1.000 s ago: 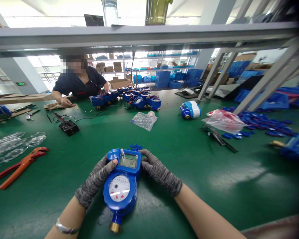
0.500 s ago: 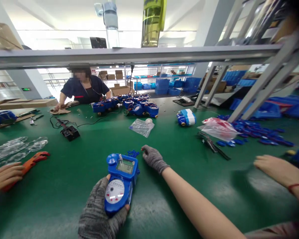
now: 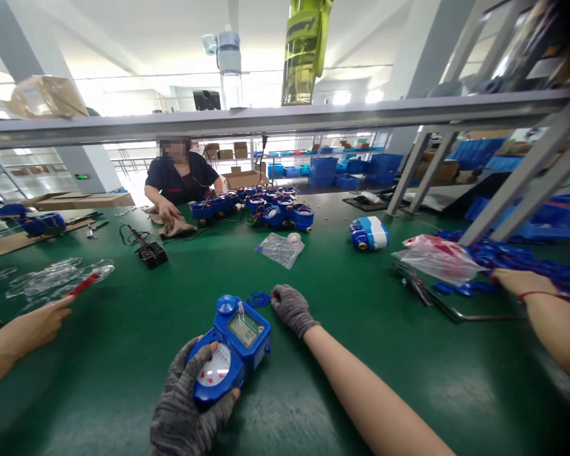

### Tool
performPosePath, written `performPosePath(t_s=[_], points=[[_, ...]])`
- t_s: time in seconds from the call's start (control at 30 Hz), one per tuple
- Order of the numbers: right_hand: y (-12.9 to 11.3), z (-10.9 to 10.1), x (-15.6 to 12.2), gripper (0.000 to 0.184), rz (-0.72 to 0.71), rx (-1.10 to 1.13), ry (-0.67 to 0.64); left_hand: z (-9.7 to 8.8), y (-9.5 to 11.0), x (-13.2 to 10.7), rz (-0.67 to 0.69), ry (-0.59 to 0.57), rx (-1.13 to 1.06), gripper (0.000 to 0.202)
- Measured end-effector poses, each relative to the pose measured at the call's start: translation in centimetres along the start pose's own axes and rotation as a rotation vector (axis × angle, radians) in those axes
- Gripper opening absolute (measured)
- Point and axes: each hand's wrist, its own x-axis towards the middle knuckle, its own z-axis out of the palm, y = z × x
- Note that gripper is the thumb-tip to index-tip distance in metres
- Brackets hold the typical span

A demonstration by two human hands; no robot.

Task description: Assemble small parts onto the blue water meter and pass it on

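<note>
Meter (image 3: 230, 358) sits gripped in left hand (image 3: 190, 405); right hand (image 3: 291, 308) just beyond it.

My one head camera looks forward and down across the green workbench (image 3: 123, 329), my hands close at bottom centre.

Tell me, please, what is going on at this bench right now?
A person in grey knit gloves works at a green table. The left hand grips a blue water meter, thumb on its dial. The right hand rests on small blue parts just beyond the meter. Other people's bare hands reach in from both sides, and a co-worker sits across the table by a row of blue meters.
</note>
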Motion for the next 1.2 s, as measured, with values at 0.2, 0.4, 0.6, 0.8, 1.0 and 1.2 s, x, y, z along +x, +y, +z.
performPosePath(t_s=[0.2, 0.4, 0.6, 0.8, 1.0, 1.2], points=[[-0.1, 0.2, -0.3, 0.024, -0.065, -0.092, 0.017, -2.2, 0.6, 2.1, 0.027, -0.121, -0.178, 0.056], [0.0, 1.2, -0.2, 0.033, -0.131, -0.143, 0.005, -2.8, 1.3, 1.8, -0.055, -0.184, -0.351, 0.055], [0.7, 1.3, -0.3, 0.034, -0.151, -0.159, 0.003, -2.9, 2.1, 1.1, -0.159, -0.190, -0.414, 0.061], [2.5, 0.8, -0.8, 0.024, -0.086, 0.071, 0.030, -5.2, 1.1, 2.3, -0.129, -0.437, -0.458, 0.055], [2.7, 0.4, -0.8, 0.021, -0.089, 0.129, 0.025, -4.4, 1.6, 2.6, -0.195, -0.360, -0.409, 0.054], [1.4, -0.1, -1.2, 0.019, -0.144, 0.118, -0.040, -3.3, 2.5, 2.6, -0.198, -0.220, -0.436, 0.053]])
